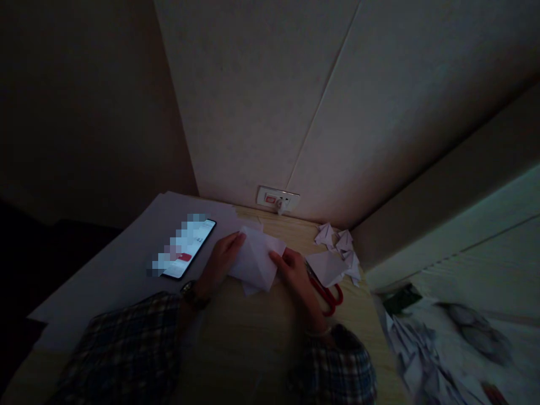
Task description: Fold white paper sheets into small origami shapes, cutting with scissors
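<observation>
A white sheet of paper [255, 259], creased and partly folded, is held up between my two hands over the wooden table. My left hand [221, 259] pinches its left edge, thumb near the upper corner. On the right edge, my right hand [293, 270] grips it between thumb and curled fingers. Just right of my right hand lie scissors [331, 298] with red handles, their blades partly under another piece of white paper [327, 267]. Several small folded paper pieces [343, 242] sit at the table's far right corner.
A lit phone [188, 250] lies on large white sheets [109, 275] at the left. Behind the table [270, 349], a wall socket [278, 198] holds a plug. Many folded papers [422, 360] are heaped below the table's right edge.
</observation>
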Demonstrator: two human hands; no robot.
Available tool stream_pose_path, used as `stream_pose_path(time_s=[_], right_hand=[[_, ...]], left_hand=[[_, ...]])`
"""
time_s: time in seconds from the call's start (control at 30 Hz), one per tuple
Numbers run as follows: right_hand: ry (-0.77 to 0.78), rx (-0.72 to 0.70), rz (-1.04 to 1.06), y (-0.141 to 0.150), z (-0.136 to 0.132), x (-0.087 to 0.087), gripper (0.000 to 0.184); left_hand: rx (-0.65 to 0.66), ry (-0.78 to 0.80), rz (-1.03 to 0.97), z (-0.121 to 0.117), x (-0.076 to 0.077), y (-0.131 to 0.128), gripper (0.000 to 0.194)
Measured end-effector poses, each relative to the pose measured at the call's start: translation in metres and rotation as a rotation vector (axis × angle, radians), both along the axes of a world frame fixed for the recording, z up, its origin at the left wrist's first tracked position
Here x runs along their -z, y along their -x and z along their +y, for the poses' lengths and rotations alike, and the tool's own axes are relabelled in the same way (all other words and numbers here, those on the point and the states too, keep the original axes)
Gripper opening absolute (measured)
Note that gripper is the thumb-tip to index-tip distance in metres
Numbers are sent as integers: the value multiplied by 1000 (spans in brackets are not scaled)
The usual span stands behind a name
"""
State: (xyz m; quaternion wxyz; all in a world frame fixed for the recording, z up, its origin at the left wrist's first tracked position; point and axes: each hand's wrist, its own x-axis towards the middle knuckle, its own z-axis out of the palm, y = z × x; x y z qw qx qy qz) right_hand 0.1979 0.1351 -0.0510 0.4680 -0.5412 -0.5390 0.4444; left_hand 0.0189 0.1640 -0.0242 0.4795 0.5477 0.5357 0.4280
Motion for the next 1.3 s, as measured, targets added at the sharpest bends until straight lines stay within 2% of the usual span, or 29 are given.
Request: stream_pose_path(time_s=[0.07,0.17,0.27,0.33,0.4,0.5,0.57,0.67,0.97,1.17,1.3], right_hand=[[-4,25,-36,2,-1,1,31],[-27,124,-23,2,-3,0,33],[-17,46,29,1,-3,-4,27],[15,-52,23,0,-2,-6,27],[32,-70,-12,0,-1,-8,30],[-20,56,-57,-2,1,-8,34],[-52,142,-45,-4,2,-9,34],[-58,186,3,-8,2,-11,34],[2,-18,2,-10,0,-12,31],[-28,45,-28,-12,1,-12,23],[-36,114,23,-17,4,-7,22]], left_hand=[[-10,13,-19,0,-1,0,37],[53,64,-91,-1,-1,0,38],[66,72,-134,-2,0,0,37],[12,62,-122,-3,0,1,35],[-32,59,-126,-3,-1,2,33],[-23,68,-168,-1,0,2,31],[34,84,-178,1,1,1,30],[122,137,-149,4,3,0,29],[194,107,-151,3,2,2,26],[86,85,-209,6,5,4,25],[197,154,-231,5,5,4,29]])
